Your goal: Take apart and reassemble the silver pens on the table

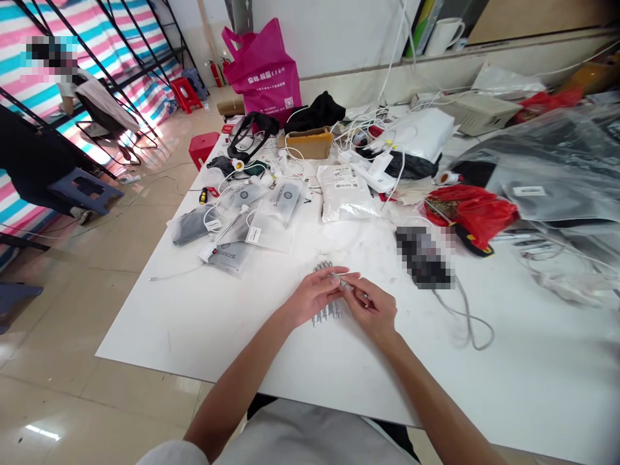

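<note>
- Pen (pixel 345 284), silver, or something pen-shaped, held over the desk (pixel 194 342) between two hands! It looks light, stiff and smooth, so perhaps slippery; mid-barrel seems the place to pinch.
- Far left, the desk's side edge slants away with tiled floor (pixel 72 349) beyond; inside it lie frosted bags (pixel 232 258) and a thin cable (pixel 177 276), and the near side of those gives the left forearm (pixel 252 371) room.
- Left hand (pixel 314 297): thumb on the pen's upper end, a light closed hold, other fingers stretched out.
- Just under it, a row of pens (pixel 326 311) side by side, partly hidden; round ones could roll if nudged.
- Right hand (pixel 375 310): the tighter-looking grip, fingers curled closed on the lower end.
- Further right, a dark blurred thing (pixel 426 258) with its looped grey cable (pixel 479 349), a possible snag; the right forearm (pixel 421 381) has room between that loop and the near edge.
</note>
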`<act>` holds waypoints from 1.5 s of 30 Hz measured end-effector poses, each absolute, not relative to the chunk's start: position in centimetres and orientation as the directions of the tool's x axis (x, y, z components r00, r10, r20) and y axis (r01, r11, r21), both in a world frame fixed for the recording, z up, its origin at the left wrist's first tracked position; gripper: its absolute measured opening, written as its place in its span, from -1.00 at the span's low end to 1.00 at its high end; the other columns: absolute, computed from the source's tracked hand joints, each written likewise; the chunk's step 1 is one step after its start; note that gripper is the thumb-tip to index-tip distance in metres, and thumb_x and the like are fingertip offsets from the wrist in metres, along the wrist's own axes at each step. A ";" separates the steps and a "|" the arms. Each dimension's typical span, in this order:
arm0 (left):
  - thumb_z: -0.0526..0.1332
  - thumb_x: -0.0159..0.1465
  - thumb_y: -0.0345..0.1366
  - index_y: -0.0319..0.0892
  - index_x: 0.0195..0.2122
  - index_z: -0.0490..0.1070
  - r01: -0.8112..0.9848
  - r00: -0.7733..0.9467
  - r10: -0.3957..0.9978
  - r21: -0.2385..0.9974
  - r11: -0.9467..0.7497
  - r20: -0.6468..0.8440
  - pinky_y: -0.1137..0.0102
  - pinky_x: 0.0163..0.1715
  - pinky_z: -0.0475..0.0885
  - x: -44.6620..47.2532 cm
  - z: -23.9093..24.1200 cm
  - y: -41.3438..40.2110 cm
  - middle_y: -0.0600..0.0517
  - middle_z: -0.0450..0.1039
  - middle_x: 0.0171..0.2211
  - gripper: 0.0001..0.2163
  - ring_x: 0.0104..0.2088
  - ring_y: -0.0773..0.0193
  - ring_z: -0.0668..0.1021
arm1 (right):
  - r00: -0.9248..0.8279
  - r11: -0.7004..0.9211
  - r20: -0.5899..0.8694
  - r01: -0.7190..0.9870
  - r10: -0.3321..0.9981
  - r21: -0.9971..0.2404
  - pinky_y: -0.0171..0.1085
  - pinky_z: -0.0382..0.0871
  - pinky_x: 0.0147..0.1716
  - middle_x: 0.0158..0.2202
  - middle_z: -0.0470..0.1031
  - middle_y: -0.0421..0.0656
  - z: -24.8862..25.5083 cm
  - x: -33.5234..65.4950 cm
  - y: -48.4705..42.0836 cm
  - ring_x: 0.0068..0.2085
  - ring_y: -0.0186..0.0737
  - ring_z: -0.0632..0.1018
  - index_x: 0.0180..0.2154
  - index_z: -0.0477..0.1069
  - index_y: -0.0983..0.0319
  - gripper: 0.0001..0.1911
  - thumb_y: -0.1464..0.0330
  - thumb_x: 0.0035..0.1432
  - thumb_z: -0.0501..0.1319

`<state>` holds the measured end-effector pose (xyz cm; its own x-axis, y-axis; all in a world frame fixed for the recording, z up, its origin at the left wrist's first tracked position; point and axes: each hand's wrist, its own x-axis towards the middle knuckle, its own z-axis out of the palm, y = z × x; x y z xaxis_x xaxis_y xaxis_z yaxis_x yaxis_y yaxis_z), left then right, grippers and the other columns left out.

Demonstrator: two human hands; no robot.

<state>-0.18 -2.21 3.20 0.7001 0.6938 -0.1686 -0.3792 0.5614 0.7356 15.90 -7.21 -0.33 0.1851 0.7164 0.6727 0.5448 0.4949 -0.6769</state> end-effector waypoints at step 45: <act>0.38 0.28 -0.10 -0.20 -0.08 0.65 -0.188 0.328 0.941 0.970 0.153 -0.085 0.18 0.03 0.50 -2.1 1.5 -0.1 -0.07 0.63 -0.28 -0.70 -0.21 0.17 0.64 | 0.179 0.208 0.363 0.562 0.914 -0.801 -0.30 0.25 -0.48 -0.50 0.31 -0.29 -0.6 17.5 -6.7 -0.53 -0.34 0.28 -0.07 0.45 0.18 -0.76 0.21 0.46 0.09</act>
<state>-2.09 -0.11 1.51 0.3283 0.9407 -0.0850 -0.1885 0.1535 0.9700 17.48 -6.67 -0.59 0.1794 0.9142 0.3634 0.5620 0.2080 -0.8005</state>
